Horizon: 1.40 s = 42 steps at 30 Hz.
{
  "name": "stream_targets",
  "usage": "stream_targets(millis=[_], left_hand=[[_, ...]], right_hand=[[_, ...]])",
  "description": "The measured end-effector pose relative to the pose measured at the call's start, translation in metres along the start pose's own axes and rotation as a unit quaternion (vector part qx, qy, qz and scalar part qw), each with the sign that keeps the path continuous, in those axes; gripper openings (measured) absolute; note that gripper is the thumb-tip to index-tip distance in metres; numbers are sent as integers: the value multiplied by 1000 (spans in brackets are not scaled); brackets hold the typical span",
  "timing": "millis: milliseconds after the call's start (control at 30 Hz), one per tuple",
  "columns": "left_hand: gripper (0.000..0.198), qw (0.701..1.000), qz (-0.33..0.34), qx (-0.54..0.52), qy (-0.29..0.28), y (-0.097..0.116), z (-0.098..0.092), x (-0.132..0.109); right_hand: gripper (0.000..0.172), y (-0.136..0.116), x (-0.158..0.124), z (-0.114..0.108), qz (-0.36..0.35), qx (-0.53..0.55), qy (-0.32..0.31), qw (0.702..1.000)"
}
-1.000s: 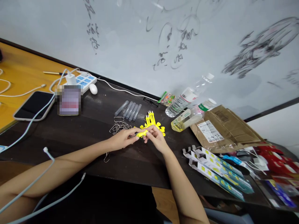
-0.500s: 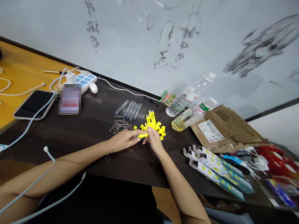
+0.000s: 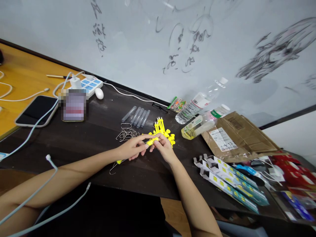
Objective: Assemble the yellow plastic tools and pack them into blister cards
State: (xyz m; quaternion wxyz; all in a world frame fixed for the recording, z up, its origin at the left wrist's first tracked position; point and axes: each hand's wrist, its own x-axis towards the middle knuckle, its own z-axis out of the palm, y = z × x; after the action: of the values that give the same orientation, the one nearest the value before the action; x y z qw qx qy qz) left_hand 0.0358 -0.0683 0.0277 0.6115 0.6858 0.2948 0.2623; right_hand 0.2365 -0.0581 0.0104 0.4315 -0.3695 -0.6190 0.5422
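Note:
My left hand point(image 3: 132, 148) and my right hand point(image 3: 163, 147) meet over the dark table point(image 3: 81, 138), both pinched on one small yellow plastic piece point(image 3: 151, 141). Just behind the fingers lies a heap of similar yellow pieces point(image 3: 163, 130). A tangle of thin wire hooks point(image 3: 126, 133) sits left of the heap, and a row of clear plastic tubes point(image 3: 138, 116) lies behind it. Under my left wrist a single wire hook point(image 3: 114, 167) with a yellow end rests on the table.
Two plastic bottles point(image 3: 200, 102) lie on their sides beside a brown cardboard parcel point(image 3: 237, 136). Printed card packs point(image 3: 229, 182) and red packets sit at the right. At the left are a phone point(image 3: 36, 111), a power strip point(image 3: 87, 85), white cables and a blurred object point(image 3: 74, 105).
My hands have stayed close together on the yellow piece, shifting slightly and turning it. A yellow-tipped hook now shows under my left wrist.

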Motion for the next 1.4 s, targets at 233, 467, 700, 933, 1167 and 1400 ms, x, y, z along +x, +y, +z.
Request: stream_targets(millis=[233, 467, 700, 933, 1167, 1400], left_hand=[[45, 1000, 13, -17, 23, -4, -1, 3], [45, 993, 55, 86, 57, -7, -3, 2], [46, 953, 132, 260, 82, -16, -6, 5], [45, 947, 141, 279, 76, -16, -3, 6], [50, 994, 46, 96, 31, -13, -1, 4], [52, 999, 16, 20, 32, -14, -1, 5]], right_hand=[[31, 0, 0, 3, 3, 101, 10, 995], [31, 1, -1, 5, -1, 82, 22, 996], [26, -1, -5, 2, 6, -46, -10, 999], [36, 7, -2, 4, -21, -46, 28, 998], [39, 6, 1, 2, -30, -65, 50, 996], [25, -5, -2, -4, -49, -55, 16, 997]])
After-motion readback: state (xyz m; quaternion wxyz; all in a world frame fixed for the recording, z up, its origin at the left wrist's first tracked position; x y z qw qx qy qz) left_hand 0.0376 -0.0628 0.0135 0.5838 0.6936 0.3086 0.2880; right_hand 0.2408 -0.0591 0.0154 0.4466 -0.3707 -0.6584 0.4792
